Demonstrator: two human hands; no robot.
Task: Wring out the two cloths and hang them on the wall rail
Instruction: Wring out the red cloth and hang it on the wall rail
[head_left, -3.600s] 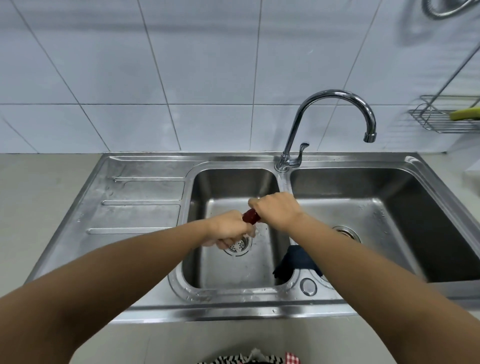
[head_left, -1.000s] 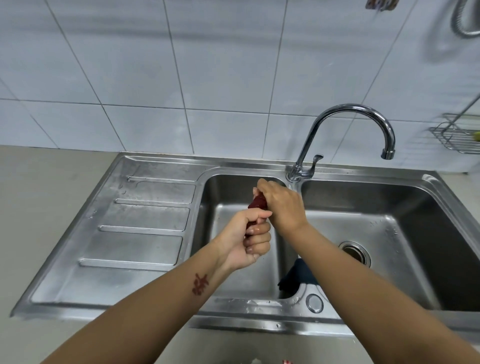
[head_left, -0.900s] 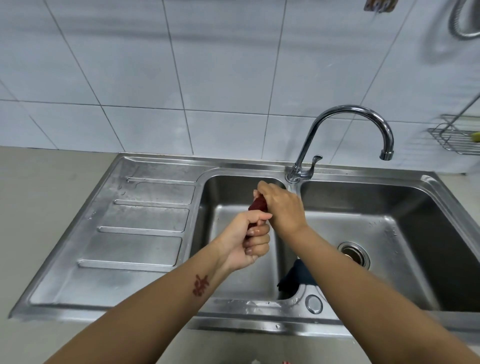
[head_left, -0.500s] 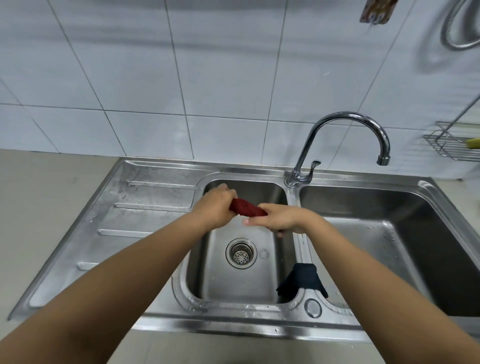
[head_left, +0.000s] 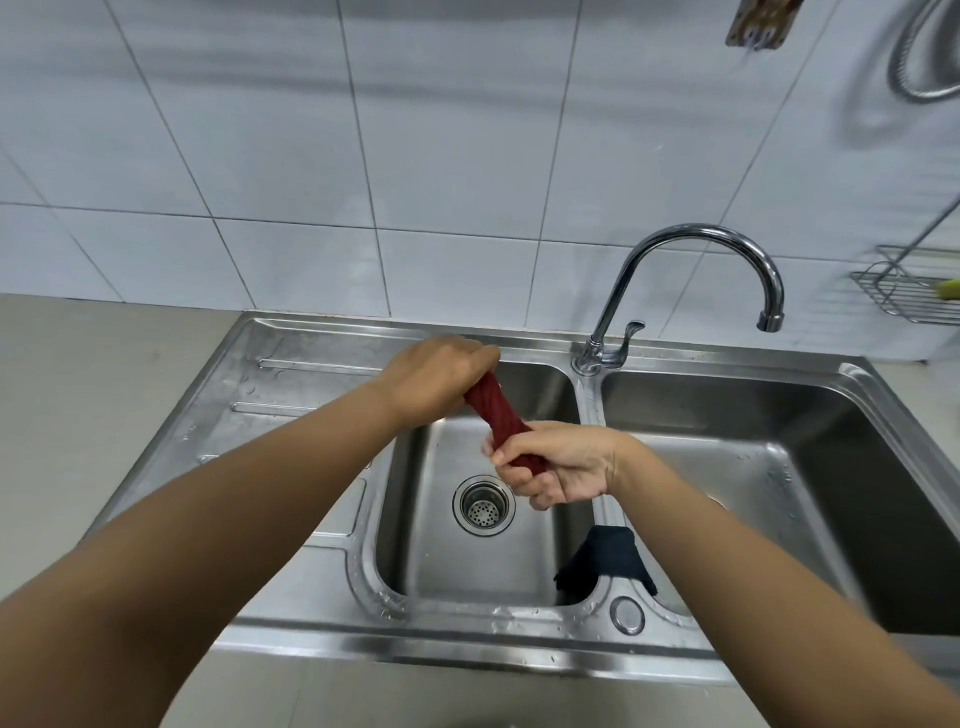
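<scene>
A dark red cloth (head_left: 493, 410) is twisted into a tight rope above the left basin of the steel sink (head_left: 291, 431). My left hand (head_left: 434, 379) grips its upper end and my right hand (head_left: 558, 465) grips its lower end, palm turned up. A dark blue cloth (head_left: 605, 561) hangs over the divider between the two basins, near the front rim. The wall rail is out of view.
A curved tap (head_left: 691, 270) rises behind the divider with its spout over the right basin. A wire rack (head_left: 904, 296) hangs on the tiled wall at right. A drain strainer (head_left: 483, 506) sits in the left basin. The ribbed drainboard lies to the left.
My hands have turned from a stacked upright grip to spread apart along the red cloth, left hand up and left, right hand lower with palm up. The view has tilted upward.
</scene>
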